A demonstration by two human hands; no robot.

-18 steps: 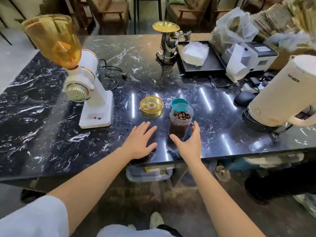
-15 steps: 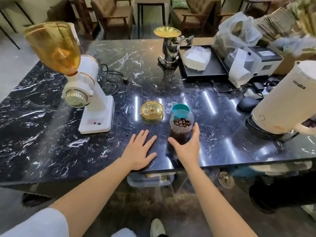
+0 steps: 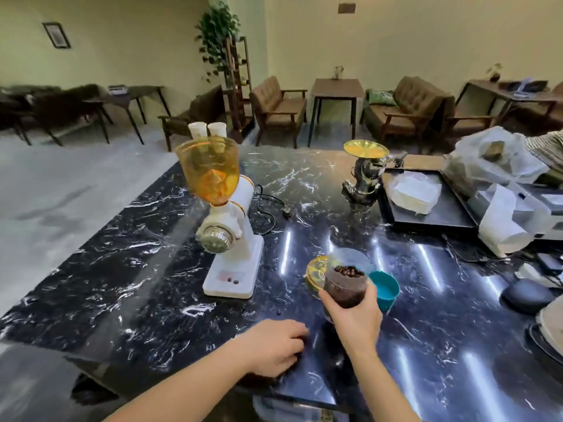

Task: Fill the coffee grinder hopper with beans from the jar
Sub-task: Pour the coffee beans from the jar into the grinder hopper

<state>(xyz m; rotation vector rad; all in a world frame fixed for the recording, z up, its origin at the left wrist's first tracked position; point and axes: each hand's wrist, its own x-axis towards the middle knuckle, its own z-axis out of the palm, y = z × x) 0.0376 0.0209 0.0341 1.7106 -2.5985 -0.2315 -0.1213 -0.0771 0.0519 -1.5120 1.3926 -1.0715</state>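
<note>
Your right hand [image 3: 355,321] has its fingers [image 3: 370,292] wrapped around the open jar [image 3: 345,286], lifted off the tabletop [image 3: 152,269]. It's light, smooth plastic, brimful; grip mid-wall, keep level. Left hand [image 3: 274,345] rests curled, empty. Hopper [image 3: 208,170] stands up-left.

no readable text, no label, no brand, no number, framed picture [image 3: 56,35] on the wall too blurred to read

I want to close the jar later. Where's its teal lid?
The teal lid sits on the marble counter, just right of the bean jar held in the right hand.
</note>
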